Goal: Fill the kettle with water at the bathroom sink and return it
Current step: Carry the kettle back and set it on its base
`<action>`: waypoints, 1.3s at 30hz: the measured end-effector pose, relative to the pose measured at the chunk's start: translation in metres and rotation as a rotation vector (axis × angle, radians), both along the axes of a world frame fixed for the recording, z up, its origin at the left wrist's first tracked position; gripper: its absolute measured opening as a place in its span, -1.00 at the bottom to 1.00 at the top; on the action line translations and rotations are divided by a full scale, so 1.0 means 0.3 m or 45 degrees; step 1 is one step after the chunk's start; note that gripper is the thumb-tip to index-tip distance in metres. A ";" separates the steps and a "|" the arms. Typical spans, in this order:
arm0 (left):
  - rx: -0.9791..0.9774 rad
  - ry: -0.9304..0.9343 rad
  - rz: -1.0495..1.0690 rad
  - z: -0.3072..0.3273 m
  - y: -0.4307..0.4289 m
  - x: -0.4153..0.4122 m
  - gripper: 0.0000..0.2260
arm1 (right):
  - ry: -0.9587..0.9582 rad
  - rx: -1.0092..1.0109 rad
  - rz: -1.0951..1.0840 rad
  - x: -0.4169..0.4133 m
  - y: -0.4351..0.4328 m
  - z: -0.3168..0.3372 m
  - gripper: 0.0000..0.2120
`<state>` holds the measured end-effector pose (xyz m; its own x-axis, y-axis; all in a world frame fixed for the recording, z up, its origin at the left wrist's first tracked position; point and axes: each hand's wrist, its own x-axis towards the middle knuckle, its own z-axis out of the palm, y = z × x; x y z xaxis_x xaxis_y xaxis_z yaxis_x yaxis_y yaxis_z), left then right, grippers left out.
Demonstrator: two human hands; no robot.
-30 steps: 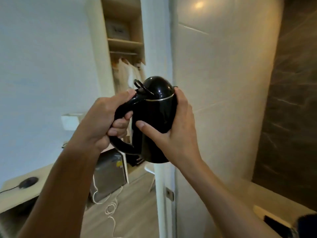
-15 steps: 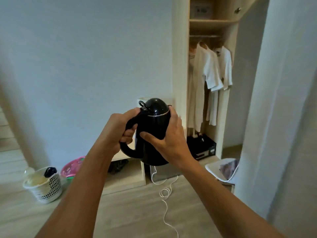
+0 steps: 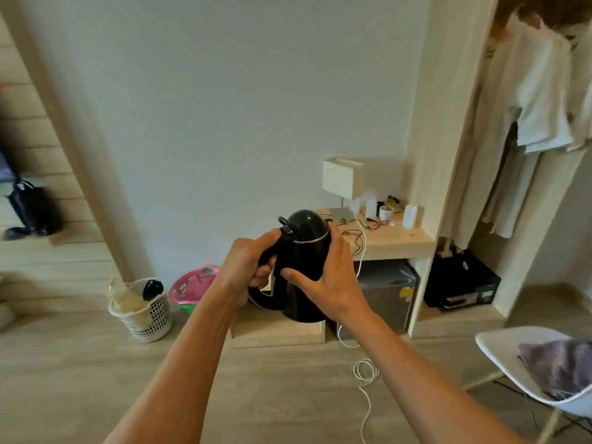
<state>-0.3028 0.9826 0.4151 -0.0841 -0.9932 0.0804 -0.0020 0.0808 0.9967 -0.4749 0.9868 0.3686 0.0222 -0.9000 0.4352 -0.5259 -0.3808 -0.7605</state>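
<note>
We carry the kettle (image 3: 306, 261) upright — left hand (image 3: 248, 267) clamped on its handle, right hand (image 3: 326, 283) pressed against its body — any tilt risks spilling.

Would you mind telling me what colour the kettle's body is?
The kettle is glossy black with a thin silver band below its lid, seen in the head view.

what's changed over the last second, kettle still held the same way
The view has swung left: the tiled wall and doorway are gone, and the desk, white laundry basket and chair have come into sight. The kettle now sits lower in view. Nothing was picked up or released. The grip is unchanged: left hand on the handle, right hand against the body, lid closed.
</note>
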 end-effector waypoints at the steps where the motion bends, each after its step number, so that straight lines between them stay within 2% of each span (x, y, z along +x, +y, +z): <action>1: 0.009 0.010 0.011 -0.016 -0.055 0.016 -0.57 | 0.008 0.019 0.012 0.016 -0.059 -0.012 0.10; 13: 0.094 -0.085 0.083 -0.124 -0.725 0.173 -0.59 | -0.053 0.115 0.170 0.183 -0.811 -0.155 0.08; 20: 0.162 -0.058 0.164 -0.243 -1.160 0.363 -0.57 | -0.034 0.168 0.256 0.362 -1.273 -0.249 0.05; 24: 0.154 -0.007 0.179 -0.307 -1.451 0.485 -0.58 | -0.027 0.150 0.257 0.492 -1.575 -0.305 0.05; 33: 0.123 -0.142 0.155 -0.393 -2.148 0.679 -0.57 | -0.039 0.235 0.151 0.690 -2.232 -0.376 0.01; 39: 0.189 -0.108 0.094 -0.577 -2.612 0.742 -0.57 | -0.053 0.300 0.118 0.747 -2.673 -0.554 0.02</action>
<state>-0.0803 0.1989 0.2420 -0.0107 -0.9974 -0.0718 -0.0869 -0.0706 0.9937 -0.2507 0.1849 0.2024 0.0961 -0.9716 0.2160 -0.4636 -0.2357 -0.8541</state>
